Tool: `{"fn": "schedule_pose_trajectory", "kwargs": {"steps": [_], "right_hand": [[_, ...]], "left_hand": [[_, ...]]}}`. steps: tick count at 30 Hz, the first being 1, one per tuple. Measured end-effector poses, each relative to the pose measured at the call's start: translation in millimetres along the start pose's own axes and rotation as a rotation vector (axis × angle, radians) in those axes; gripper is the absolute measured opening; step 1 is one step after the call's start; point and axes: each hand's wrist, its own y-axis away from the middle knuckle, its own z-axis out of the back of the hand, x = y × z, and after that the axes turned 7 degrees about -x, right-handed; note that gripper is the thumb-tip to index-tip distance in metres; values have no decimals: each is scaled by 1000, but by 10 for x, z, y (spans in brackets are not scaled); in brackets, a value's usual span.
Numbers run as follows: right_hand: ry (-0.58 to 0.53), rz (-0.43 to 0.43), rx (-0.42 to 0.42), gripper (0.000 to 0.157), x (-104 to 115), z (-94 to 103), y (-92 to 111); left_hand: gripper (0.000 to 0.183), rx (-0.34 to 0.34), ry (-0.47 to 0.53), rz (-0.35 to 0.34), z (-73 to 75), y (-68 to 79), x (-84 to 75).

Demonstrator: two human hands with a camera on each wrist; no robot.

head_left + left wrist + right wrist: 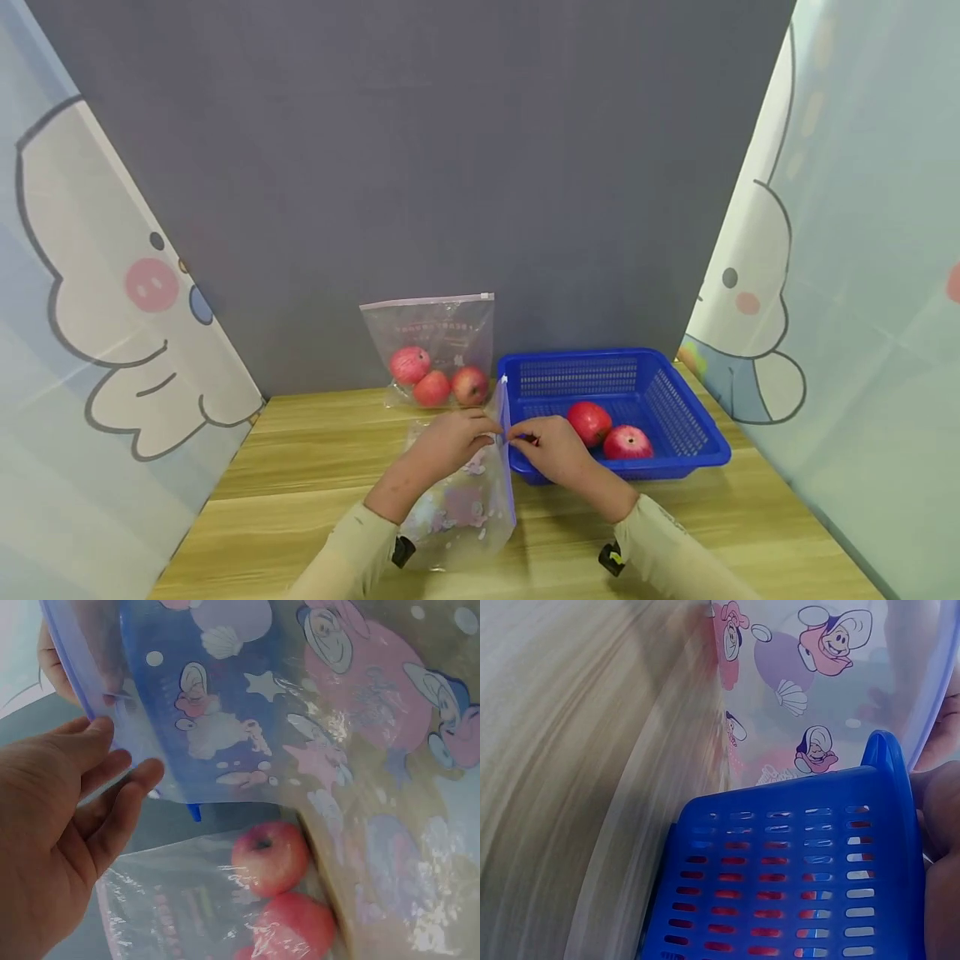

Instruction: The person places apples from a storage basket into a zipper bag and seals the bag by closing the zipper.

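Note:
A clear zip bag printed with cartoon figures stands over the tabletop, its purple zip edge facing right. My left hand pinches the near-left side of that edge. My right hand pinches the edge from the other side, above the basket's left rim. In the left wrist view, the left thumb and fingers meet the purple strip. The right wrist view shows only part of the right hand, behind the basket rim. No apples show inside this bag.
A blue basket on the right holds two red apples. Another clear zip bag, with three apples inside, leans on the grey back panel. Printed curtains flank the wooden table.

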Motion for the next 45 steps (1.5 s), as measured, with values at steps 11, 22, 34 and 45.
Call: {"fn": "schedule_pose_trajectory", "kwargs": {"steps": [11, 22, 34, 45], "right_hand": [[-16, -12, -6, 10, -3, 40, -13], [-12, -31, -10, 9, 22, 59, -5], [6, -81, -40, 10, 22, 72, -10], [-47, -95, -69, 13, 41, 61, 25]], "left_hand": [[9, 0, 375, 214, 20, 65, 76], [3, -92, 575, 416, 6, 165, 99], [29, -270, 830, 657, -70, 149, 122], [26, -380, 1025, 795, 126, 156, -63]]}}
